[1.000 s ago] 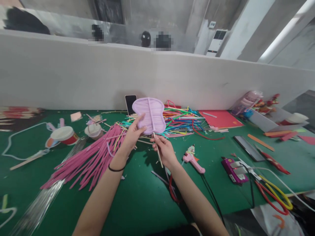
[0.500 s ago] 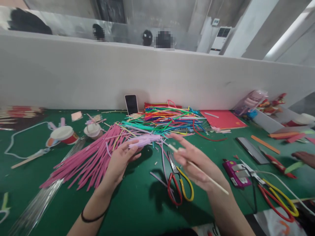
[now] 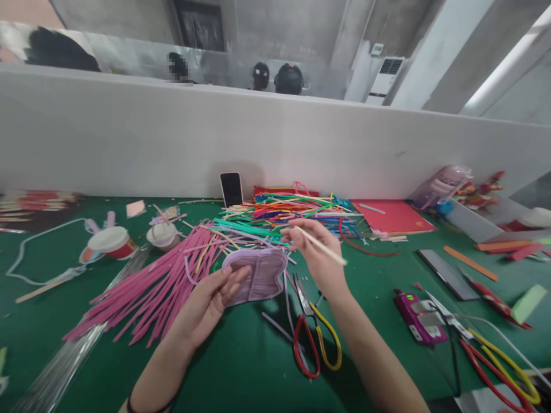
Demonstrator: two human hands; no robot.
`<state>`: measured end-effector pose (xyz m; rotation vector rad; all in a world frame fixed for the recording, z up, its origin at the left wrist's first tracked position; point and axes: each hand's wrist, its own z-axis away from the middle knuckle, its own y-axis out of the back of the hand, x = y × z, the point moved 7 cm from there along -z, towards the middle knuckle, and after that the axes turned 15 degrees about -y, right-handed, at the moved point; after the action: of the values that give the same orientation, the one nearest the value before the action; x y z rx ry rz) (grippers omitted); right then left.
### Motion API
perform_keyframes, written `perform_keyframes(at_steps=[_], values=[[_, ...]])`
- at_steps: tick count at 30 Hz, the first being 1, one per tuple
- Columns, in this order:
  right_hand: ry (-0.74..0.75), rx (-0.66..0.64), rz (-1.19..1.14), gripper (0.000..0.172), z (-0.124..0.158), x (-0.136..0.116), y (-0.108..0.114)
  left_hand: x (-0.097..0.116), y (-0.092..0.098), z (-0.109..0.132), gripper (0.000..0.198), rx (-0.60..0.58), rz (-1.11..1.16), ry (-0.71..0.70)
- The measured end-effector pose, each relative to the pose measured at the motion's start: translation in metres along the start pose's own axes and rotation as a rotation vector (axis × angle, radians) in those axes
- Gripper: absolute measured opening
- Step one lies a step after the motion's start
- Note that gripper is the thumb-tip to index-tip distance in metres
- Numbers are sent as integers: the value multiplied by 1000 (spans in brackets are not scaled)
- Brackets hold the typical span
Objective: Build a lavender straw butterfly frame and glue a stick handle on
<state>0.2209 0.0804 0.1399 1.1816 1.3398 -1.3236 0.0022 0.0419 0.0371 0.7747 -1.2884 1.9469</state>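
Head view: one left hand (image 3: 213, 301), its grip pinching a lilac panel (image 3: 269, 278) at the panel's left side, fingers lying across the near face; the panel was rib-divided down the middle, edged with a raised rim, and held tilted over the tabletop (image 3: 224, 373), in front of a pile of multicoloured strips (image 3: 297, 209); one right hand (image 3: 322, 258), raised beyond and to the right of the panel, its grip pinching a pale stick (image 3: 322, 246) near one end, the other end pointing down to the right, stick and panel apart.

Tabletop, centre: one pair of scissors (image 3: 306, 308), red and yellow handles towards the wearer, blades slightly parted, between the forearms; loose lilac strip (image 3: 275, 326), lying just beside the scissors; one phone (image 3: 231, 189), propped upright near the white partition (image 3: 275, 137).

Tabletop, left: one bundle of pink strips (image 3: 150, 287), fanned out towards the wearer; one larger cup (image 3: 112, 242), white and red; one smaller cup (image 3: 164, 236), thin pieces across its top.

Tabletop, right: one red folder (image 3: 396, 217), flat; one dark flat device (image 3: 447, 274); one orange strip (image 3: 471, 263), beside that device; one purple power block (image 3: 419, 318), white plug attached; second pair of scissors (image 3: 456, 328), close to the block; one pale green piece (image 3: 529, 304), near the right edge of view.
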Motion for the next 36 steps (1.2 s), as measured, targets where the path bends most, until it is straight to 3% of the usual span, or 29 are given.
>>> perform_keyframes(at_steps=[4,7,9,11,13,15,16,19,23,27,31,36], values=[[105,-29,114,22,-3,-11,-19,-2,-3,0,8,-165,-143,-42],[138,-64,112,19,-5,-25,-29,3,-5,-2,19,-275,-314,-68],[98,-95,98,19,-8,-29,-35,17,-7,-6,31,-335,-570,-148],[44,-136,75,20,-12,-28,-39,44,-16,-8,40,-361,-894,-369],[18,-173,60,20,-14,-27,-44,82,-38,-2,38,-308,-1107,-756],[23,-196,65,19,-15,-28,-47,105,-68,13,31,-353,-1116,-1084],[36,-203,73,18,-15,-29,-49,108,-83,19,29,-412,-1077,-1163],[89,-212,115,16,-15,-36,-49,99,-112,22,29,-512,-901,-1137],[166,-238,276,15,-14,-51,-41,76,-122,14,26,-536,-724,-992],[274,-346,589,14,-11,-74,-38,72,-122,14,21,-553,-751,-1073],[509,-428,1004,8,-9,-105,-46,72,-126,17,19,-543,-810,-1152],[602,-588,1203,8,-7,-130,-61,73,-137,25,19,-557,-808,-1217]])
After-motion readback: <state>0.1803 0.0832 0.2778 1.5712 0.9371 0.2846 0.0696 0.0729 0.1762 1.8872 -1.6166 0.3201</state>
